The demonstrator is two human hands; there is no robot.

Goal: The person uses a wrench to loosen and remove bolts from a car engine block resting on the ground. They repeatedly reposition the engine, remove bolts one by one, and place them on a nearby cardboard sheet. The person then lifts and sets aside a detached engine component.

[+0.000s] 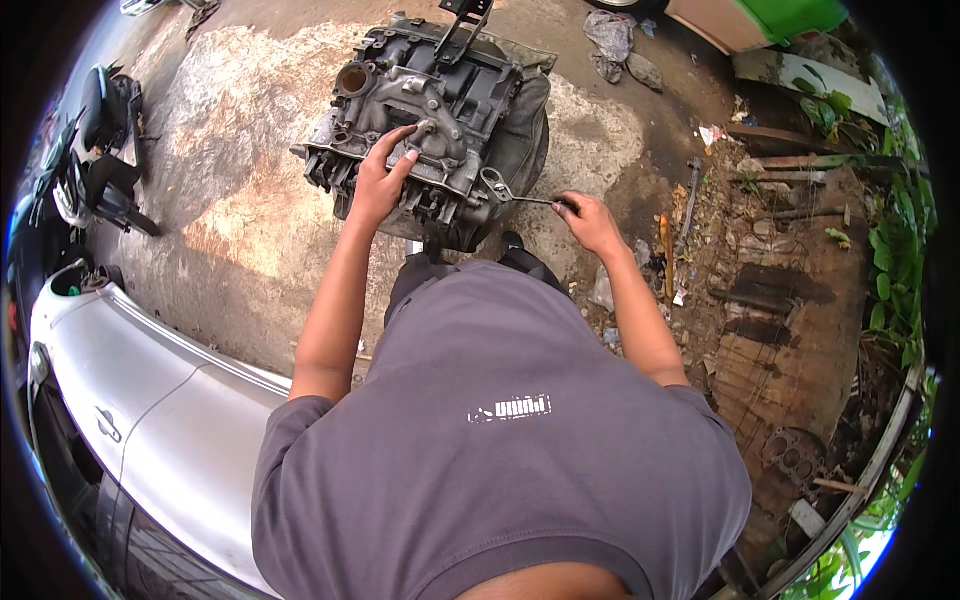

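Observation:
A grey and black engine [440, 110] stands in front of me, with a cast metal manifold [415, 100] on its top. My left hand [378, 188] reaches over the engine's near side. Its thumb and forefinger are spread apart at the manifold, and I see nothing held between them. At the engine's right side, my right hand [592, 224] is closed round the dark end of a thin metal rod with a flat looped end [497, 186]. That loop is close to the engine's near right corner; whether they touch, I cannot tell.
A silver car [170, 400] is at the lower left, and a motorcycle [105, 155] stands farther off. On the right lie a rusty board [785, 330], loose metal bars and a flat gasket [795, 455]. A grey rag [610, 40] lies beyond the engine.

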